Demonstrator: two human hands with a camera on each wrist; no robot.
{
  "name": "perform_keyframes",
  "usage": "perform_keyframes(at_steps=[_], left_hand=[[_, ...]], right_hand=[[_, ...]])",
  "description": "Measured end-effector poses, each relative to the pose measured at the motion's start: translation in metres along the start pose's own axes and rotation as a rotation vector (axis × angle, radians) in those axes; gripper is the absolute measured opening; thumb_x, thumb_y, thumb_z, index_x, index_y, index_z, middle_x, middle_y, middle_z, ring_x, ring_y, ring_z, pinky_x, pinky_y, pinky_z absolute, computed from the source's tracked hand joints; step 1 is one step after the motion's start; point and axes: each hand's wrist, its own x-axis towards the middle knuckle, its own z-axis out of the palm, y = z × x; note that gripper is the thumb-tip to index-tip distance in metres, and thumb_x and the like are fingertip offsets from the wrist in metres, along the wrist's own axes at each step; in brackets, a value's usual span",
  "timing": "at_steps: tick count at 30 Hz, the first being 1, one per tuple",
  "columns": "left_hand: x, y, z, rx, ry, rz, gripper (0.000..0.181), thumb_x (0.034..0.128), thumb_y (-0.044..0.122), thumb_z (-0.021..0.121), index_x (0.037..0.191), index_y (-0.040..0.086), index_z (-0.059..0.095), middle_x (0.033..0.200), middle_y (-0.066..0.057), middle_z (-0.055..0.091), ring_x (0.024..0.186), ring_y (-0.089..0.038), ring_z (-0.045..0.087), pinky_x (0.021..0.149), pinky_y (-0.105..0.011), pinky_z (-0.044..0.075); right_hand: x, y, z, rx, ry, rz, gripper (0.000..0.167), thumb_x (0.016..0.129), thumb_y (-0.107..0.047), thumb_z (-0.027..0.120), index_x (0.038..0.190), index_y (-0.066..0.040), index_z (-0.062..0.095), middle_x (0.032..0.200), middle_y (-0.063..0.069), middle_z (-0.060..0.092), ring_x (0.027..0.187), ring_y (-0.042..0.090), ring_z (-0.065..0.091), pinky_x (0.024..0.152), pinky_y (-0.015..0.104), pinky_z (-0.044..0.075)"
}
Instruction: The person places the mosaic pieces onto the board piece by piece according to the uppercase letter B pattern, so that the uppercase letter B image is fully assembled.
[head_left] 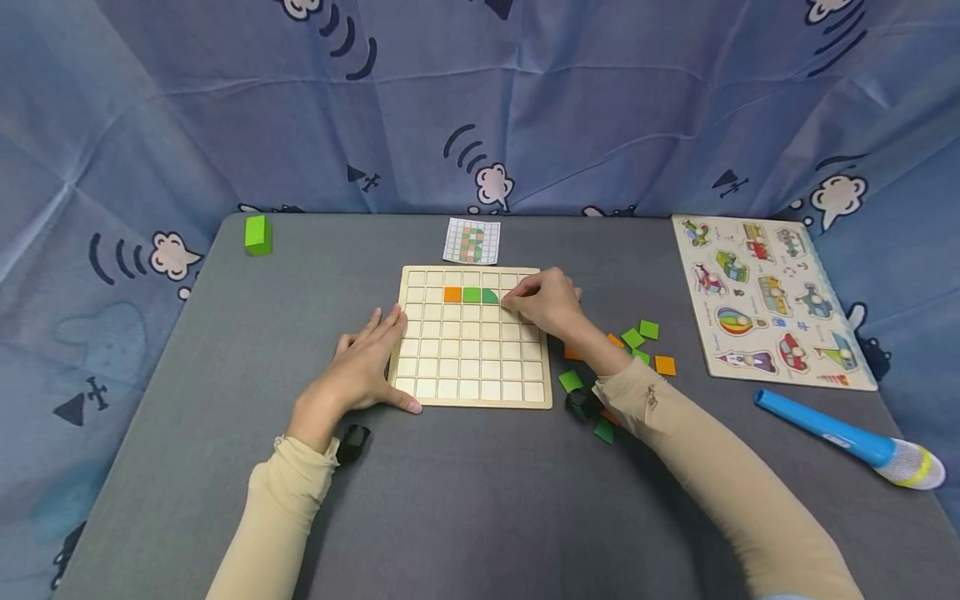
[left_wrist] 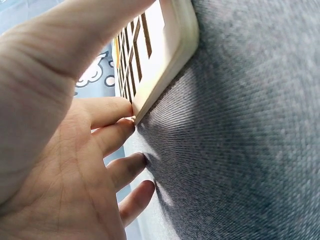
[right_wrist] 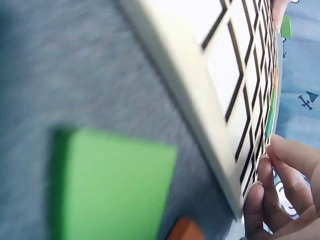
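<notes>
Head view: the left hand, fingers spread, touches the pale wooden grid board, which could slide if braced lightly; in its second row, the rounded green tile risks nudging by the right hand, fingertips bunched, any grip hidden.

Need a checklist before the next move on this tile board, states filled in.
1. Board steadied: ok, left hand touches its left edge.
2. Orange tile, green tile and rounded green tile side by side in one row: ok.
3. Tile in right hand's fingertips: cannot tell, too small and covered.
4. Pattern card uncovered: ok, lies beyond the board.
5. Loose tiles all visible: not ok, right forearm blocks some.
</notes>
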Motion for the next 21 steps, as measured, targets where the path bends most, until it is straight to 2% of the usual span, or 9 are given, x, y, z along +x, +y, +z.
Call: perform_keyframes(at_steps=[3,5,8,10,12,15,21], left_hand=[[0.0,0.0,0.001,-0.003,0.0,-0.001,0.142,0.0658,0.042,0.101,0.171,0.007,0.013,0.18,-0.009,0.002,0.167,-0.037,0.0,0.122,-0.063,0.017],[0.001,-0.001,0.001,-0.004,0.001,-0.002,0.142,0.0655,0.041,0.102,0.171,0.007,0.013,0.18,-0.009,0.002,0.167,-0.037,0.0,0.122,-0.063,0.018],[0.001,0.0,0.001,0.0,0.002,-0.005,0.142,0.0652,0.041,0.102,0.171,0.007,0.013,0.18,-0.009,0.002,0.167,-0.036,0.0,0.122,-0.062,0.018],[0.001,-0.001,0.001,0.001,0.001,-0.004,0.142,0.0651,0.041,0.102,0.171,0.007,0.013,0.18,-0.009,0.002,0.167,-0.036,0.0,0.122,-0.062,0.018],[0.001,-0.001,0.001,0.002,0.001,-0.005,0.142,0.0652,0.041,0.102,0.171,0.007,0.013,0.18,-0.009,0.002,0.167,-0.036,0.0,0.122,-0.062,0.018],[0.001,-0.002,0.002,0.005,0.001,-0.004,0.142,0.0658,0.042,0.101,0.171,0.007,0.013,0.181,-0.009,0.002,0.167,-0.036,0.0,0.122,-0.063,0.018],[0.001,-0.002,0.001,0.008,-0.002,0.001,0.141,0.0665,0.042,0.101,0.171,0.007,0.013,0.181,-0.008,0.002,0.167,-0.037,0.0,0.122,-0.065,0.017]], right_hand=[[-0.004,0.007,-0.007,0.005,-0.028,-0.009,0.016,0.096,-0.021,0.081,0.097,-0.006,0.086,0.103,0.015,0.081,0.105,0.035,0.068,0.125,0.068,0.011],[-0.007,0.012,-0.012,0.005,-0.05,-0.015,0.017,0.096,-0.021,0.08,0.099,-0.006,0.085,0.103,0.016,0.081,0.105,0.036,0.067,0.125,0.068,0.012],[-0.013,0.022,-0.02,0.018,-0.097,-0.012,0.019,0.098,-0.021,0.078,0.105,-0.005,0.084,0.108,0.018,0.08,0.106,0.035,0.067,0.119,0.061,0.033],[-0.015,0.029,-0.026,0.023,-0.131,-0.015,0.02,0.1,-0.02,0.076,0.108,-0.004,0.083,0.112,0.018,0.078,0.105,0.033,0.067,0.106,0.053,0.047],[-0.018,0.036,-0.032,0.013,-0.166,-0.023,0.02,0.102,-0.02,0.073,0.111,-0.004,0.082,0.115,0.018,0.077,0.104,0.032,0.067,0.091,0.044,0.053],[-0.022,0.043,-0.043,-0.018,-0.214,-0.039,0.021,0.104,-0.017,0.069,0.116,-0.004,0.08,0.117,0.017,0.076,0.104,0.03,0.067,0.09,0.039,0.052],[-0.035,0.053,-0.066,-0.042,-0.304,-0.017,0.023,0.107,-0.011,0.062,0.124,-0.003,0.076,0.123,0.019,0.074,0.106,0.029,0.067,0.092,0.04,0.052]])
